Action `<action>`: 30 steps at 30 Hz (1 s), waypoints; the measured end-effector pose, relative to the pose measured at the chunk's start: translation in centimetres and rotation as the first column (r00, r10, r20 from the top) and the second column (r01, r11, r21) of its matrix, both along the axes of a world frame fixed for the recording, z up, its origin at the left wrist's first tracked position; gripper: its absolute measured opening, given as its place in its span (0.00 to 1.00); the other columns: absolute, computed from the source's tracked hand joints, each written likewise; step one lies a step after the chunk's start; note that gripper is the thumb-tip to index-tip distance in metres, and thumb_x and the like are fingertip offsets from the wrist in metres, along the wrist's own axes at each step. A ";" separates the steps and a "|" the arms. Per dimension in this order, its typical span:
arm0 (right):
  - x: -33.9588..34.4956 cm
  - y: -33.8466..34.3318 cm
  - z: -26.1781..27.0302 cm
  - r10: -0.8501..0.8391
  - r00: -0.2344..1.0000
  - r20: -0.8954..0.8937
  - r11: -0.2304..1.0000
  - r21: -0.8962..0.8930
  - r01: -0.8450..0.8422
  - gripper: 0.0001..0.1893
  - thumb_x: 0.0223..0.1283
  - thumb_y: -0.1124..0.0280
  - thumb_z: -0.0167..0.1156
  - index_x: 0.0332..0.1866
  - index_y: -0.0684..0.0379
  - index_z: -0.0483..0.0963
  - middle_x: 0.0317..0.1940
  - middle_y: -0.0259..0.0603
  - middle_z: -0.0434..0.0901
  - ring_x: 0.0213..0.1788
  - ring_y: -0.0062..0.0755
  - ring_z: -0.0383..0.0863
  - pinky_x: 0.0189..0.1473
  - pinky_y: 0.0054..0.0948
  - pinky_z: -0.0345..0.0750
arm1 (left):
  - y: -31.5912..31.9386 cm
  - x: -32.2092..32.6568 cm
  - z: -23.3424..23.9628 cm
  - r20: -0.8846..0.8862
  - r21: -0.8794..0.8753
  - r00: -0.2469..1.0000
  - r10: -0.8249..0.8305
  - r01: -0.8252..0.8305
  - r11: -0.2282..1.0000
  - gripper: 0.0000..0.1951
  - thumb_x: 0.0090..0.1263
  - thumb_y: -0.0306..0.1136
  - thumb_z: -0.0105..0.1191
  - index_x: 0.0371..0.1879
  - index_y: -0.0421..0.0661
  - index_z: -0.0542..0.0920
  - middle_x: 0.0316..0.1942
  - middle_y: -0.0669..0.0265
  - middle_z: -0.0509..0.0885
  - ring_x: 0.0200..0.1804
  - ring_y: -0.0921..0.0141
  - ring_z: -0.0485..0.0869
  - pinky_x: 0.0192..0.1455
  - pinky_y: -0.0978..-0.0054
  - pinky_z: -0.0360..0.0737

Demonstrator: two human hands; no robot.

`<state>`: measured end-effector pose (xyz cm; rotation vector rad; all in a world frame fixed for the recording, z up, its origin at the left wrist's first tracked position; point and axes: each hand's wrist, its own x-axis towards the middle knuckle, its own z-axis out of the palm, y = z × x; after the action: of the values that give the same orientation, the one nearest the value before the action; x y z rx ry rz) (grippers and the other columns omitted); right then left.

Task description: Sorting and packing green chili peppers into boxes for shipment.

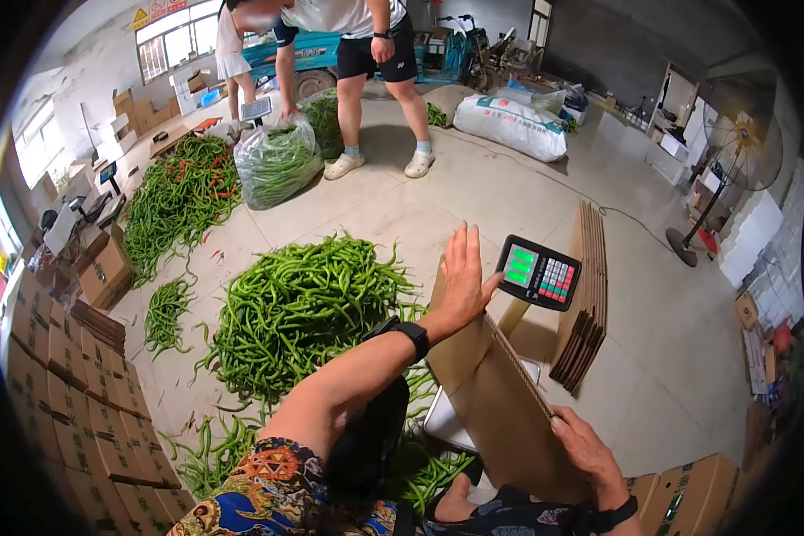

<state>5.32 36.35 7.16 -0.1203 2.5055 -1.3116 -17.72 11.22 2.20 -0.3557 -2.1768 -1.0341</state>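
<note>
A brown corrugated cardboard box (pixel 502 409), its flat side towards me, stands tilted over the metal platform of a scale (pixel 445 419). My left hand (pixel 465 275) lies against its upper edge with fingers stretched and thumb apart. My right hand (pixel 579 442) grips the near right edge of the cardboard. Just beyond the box is the scale's display and keypad (pixel 539 273), lit green. A large heap of green chili peppers (pixel 301 308) lies on the floor to the left, with loose peppers (pixel 435 476) near my foot. The underside of the box is hidden.
Flattened cartons (pixel 581 301) stand upright right of the scale. Stacked printed boxes (pixel 87 402) line the left. Another pepper heap (pixel 181 187) lies farther back, beside a filled clear bag (pixel 278 164). A person (pixel 375 67) bends over that bag; another stands behind. A pedestal fan (pixel 710 194) stands right.
</note>
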 end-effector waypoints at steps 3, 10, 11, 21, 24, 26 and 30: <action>0.4 0.3 -1.3 -0.076 0.967 0.242 0.937 -0.314 0.152 0.22 0.72 0.59 0.48 0.61 0.64 0.70 0.48 0.41 0.79 0.51 0.27 0.75 0.56 0.25 0.70 | 0.9 -0.3 0.6 -0.047 0.064 0.995 0.084 -0.081 0.995 0.51 0.55 0.42 0.70 0.72 0.37 0.51 0.72 0.39 0.53 0.72 0.43 0.54 0.72 0.50 0.53; 1.3 -1.0 0.2 -0.114 0.910 0.398 0.863 -0.414 0.289 0.23 0.72 0.60 0.50 0.62 0.68 0.69 0.51 0.41 0.77 0.53 0.27 0.74 0.57 0.24 0.70 | -0.3 0.0 -2.1 0.343 0.427 0.933 0.111 -0.260 0.866 0.51 0.54 0.56 0.67 0.66 0.29 0.59 0.65 0.39 0.65 0.66 0.56 0.68 0.67 0.65 0.66; 1.2 -0.8 0.4 -0.125 0.906 0.403 0.844 -0.437 0.311 0.22 0.73 0.61 0.50 0.62 0.67 0.69 0.51 0.41 0.77 0.52 0.26 0.74 0.57 0.24 0.70 | -0.6 0.2 -2.6 0.343 0.427 0.933 0.109 -0.259 0.866 0.51 0.54 0.56 0.67 0.66 0.29 0.59 0.65 0.39 0.65 0.66 0.56 0.68 0.67 0.65 0.66; 0.8 -0.3 -0.7 -0.115 0.871 0.478 0.853 -0.402 0.334 0.22 0.74 0.55 0.48 0.58 0.64 0.71 0.49 0.40 0.78 0.47 0.25 0.77 0.51 0.26 0.75 | -3.1 0.6 -1.9 0.412 0.653 0.752 -0.514 0.150 0.742 0.34 0.61 0.46 0.62 0.59 0.35 0.70 0.48 0.55 0.80 0.48 0.66 0.78 0.53 0.69 0.75; 0.6 0.0 -0.6 -0.165 0.836 0.523 0.829 -0.386 0.405 0.21 0.73 0.55 0.49 0.54 0.64 0.73 0.47 0.42 0.79 0.46 0.29 0.78 0.50 0.27 0.76 | -3.9 -0.1 -1.7 0.432 0.642 0.693 -0.577 0.213 0.736 0.28 0.60 0.40 0.59 0.58 0.36 0.72 0.49 0.57 0.80 0.50 0.66 0.78 0.54 0.69 0.75; 0.4 -0.4 0.2 -0.230 0.825 0.517 0.815 -0.360 0.453 0.21 0.72 0.55 0.51 0.51 0.65 0.75 0.44 0.47 0.82 0.45 0.35 0.81 0.48 0.30 0.77 | -3.8 -0.9 -2.2 0.487 0.563 0.715 -0.501 0.182 0.806 0.26 0.59 0.37 0.58 0.56 0.37 0.73 0.47 0.57 0.81 0.49 0.66 0.79 0.53 0.68 0.75; 0.4 -1.3 1.6 -0.025 0.994 -0.107 0.880 0.470 0.073 0.20 0.67 0.59 0.52 0.41 0.70 0.77 0.31 0.62 0.80 0.37 0.61 0.81 0.43 0.44 0.78 | -2.5 -0.7 -0.5 0.539 0.293 0.809 -0.234 0.081 0.953 0.20 0.55 0.30 0.53 0.48 0.37 0.77 0.38 0.48 0.84 0.44 0.54 0.83 0.49 0.62 0.78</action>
<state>5.76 35.02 8.74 -0.0093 2.8488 -0.6833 -18.44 8.74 1.73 -0.1094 -2.5119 -1.6741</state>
